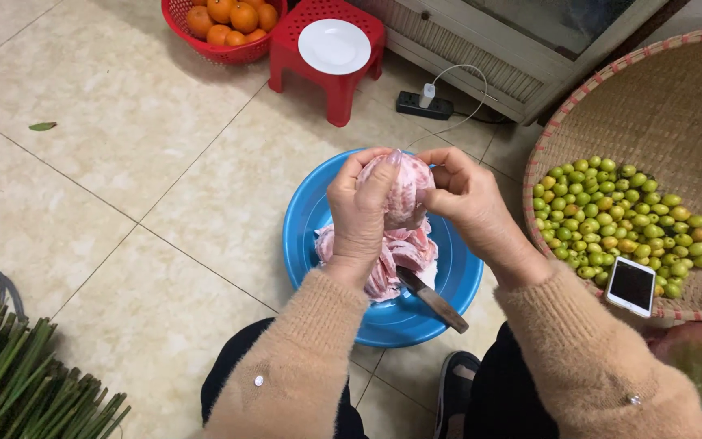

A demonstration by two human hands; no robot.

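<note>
Two fuzzy tan sleeves (310,358) fill the bottom of the view, with dark trouser knees and a dark slipper (457,378) between them on the tiled floor (123,162); the person seems to sit low, bent over the work.

Both hands hold a peeled pink pomelo (406,189) up over a blue basin (306,228). The left hand (359,215) wraps the fruit's near side, fingers curled and thumb pressed along its top, so it appears to serve as the steadying grip. The right hand (469,199) closes on the far side with fingertips pinching at the skin or membrane, as if working it loose. Holding the fruit directly above the basin likely lets scraps fall inside.

In the basin lies a heap of pink peelings or segments (400,252); which of the two I cannot tell. A knife (432,299) rests with its blade in the basin and its handle over the near rim, within easy reach of the right hand.

To the right, a wide woven tray (676,97) carries small green fruits (619,215), with a white phone (632,286) on its near edge. Further off stand a red stool (339,73) bearing a white plate (334,45), a red basket of oranges (233,24), and a power strip (424,104). Green stalks (18,382) lie bundled at lower left.
</note>
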